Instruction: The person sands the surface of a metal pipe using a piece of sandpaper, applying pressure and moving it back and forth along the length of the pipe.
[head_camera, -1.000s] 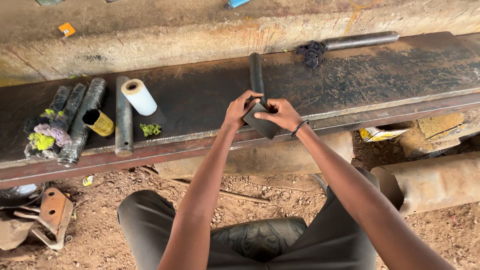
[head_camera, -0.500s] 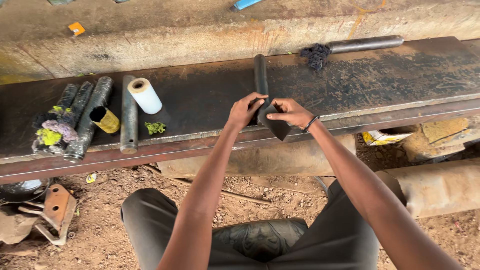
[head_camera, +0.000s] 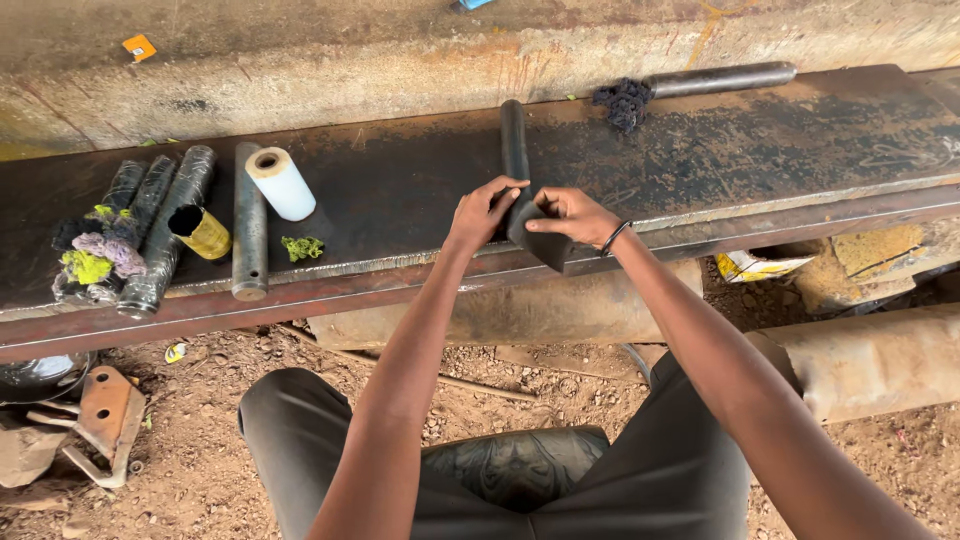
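Both hands have crept a little further along the dark rod since a moment ago, and the black wrap now covers its near end more fully; nothing else on the table has shifted.

Nearest, the person sits on a dark cushion (head_camera: 515, 470) over bare dirt, arms stretched forward. At the near edge of the table (head_camera: 400, 200), about the middle, the left hand (head_camera: 480, 212) and the right hand (head_camera: 570, 215) meet on the black rod (head_camera: 514, 150), which lies crosswise with its near end overhanging that edge. The left fingers are closed round the rod, thumb pressing from the side. The right fingers pinch a piece of black material (head_camera: 540, 245) against the rod's near end; a dark bracelet sits on that wrist.

Judging by this, the wrapping is only begun: the near end looks covered, while the far length of the rod is still bare.

Toward the left end of the table lie a white roll (head_camera: 282, 183), a yellow tube (head_camera: 203, 232), a grey metal bar (head_camera: 249, 225), a scrap of green fibre (head_camera: 301, 247), and several dark wrapped rods (head_camera: 170, 235) with tufts of coloured rag (head_camera: 95, 262), which look finished.

At the far edge, right of middle, a dark wad (head_camera: 622, 102) sits against another grey bar (head_camera: 720, 78).
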